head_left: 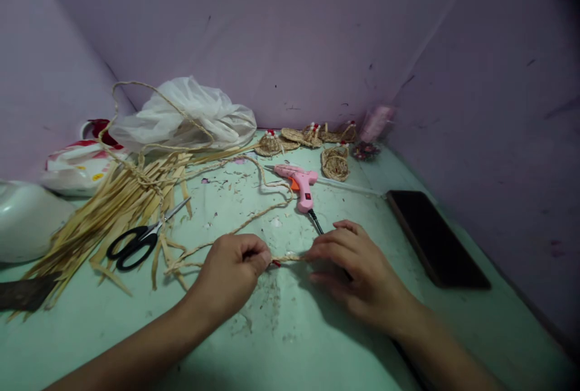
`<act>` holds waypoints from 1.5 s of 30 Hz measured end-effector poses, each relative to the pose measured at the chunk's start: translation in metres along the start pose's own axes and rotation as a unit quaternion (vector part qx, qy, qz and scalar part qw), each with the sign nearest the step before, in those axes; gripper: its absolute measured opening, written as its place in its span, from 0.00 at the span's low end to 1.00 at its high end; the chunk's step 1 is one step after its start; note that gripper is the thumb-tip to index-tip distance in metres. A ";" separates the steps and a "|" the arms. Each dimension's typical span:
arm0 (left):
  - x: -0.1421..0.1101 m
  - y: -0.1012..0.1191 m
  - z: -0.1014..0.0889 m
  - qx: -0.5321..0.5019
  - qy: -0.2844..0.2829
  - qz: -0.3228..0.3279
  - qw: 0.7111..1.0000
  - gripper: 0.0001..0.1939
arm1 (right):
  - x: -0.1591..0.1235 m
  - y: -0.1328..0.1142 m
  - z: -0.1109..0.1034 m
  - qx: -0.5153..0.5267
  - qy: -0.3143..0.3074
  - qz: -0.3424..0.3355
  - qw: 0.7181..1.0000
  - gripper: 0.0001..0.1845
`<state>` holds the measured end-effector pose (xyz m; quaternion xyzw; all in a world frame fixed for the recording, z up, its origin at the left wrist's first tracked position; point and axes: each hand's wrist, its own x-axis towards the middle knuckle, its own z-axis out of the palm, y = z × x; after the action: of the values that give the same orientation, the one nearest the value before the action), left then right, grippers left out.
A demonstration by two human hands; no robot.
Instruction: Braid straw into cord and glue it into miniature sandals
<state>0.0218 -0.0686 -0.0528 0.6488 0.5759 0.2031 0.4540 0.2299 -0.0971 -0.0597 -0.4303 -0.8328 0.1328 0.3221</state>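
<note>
A thin braided straw cord (290,258) runs straight between my two hands, low over the table. My left hand (233,273) is closed in a pinch on it, with a small red bit showing at its fingertips. My right hand (348,264) has its fingertips on the cord's right end; they are slightly blurred and partly hide it. From the left hand the cord loops back across the table to the straw pile. Just beyond my hands lies a pink glue gun (296,182) with an orange trigger and a black cable (315,222).
Black-handled scissors (147,237) lie on flat straw strips (109,210) at left. Behind them is a white plastic bag (190,113). Small woven straw hats (270,144) and a straw piece (335,163) sit along the back. At right lies a dark phone (435,237).
</note>
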 end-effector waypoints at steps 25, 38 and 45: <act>0.002 -0.017 0.004 0.307 0.078 0.454 0.833 0.09 | -0.002 0.005 0.015 0.033 -0.014 0.102 0.994 0.01; 0.006 -0.023 0.002 0.302 0.125 0.483 0.813 0.09 | -0.003 0.011 0.013 0.049 -0.019 0.069 0.996 0.06; 0.003 -0.023 0.000 0.299 0.131 0.477 0.816 0.09 | -0.003 0.012 0.008 0.053 -0.027 0.091 0.994 0.02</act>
<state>0.0094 -0.0674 -0.0722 0.9134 0.2806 0.2950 0.0045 0.2333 -0.0915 -0.0731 -0.4830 -0.7902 0.2177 0.3081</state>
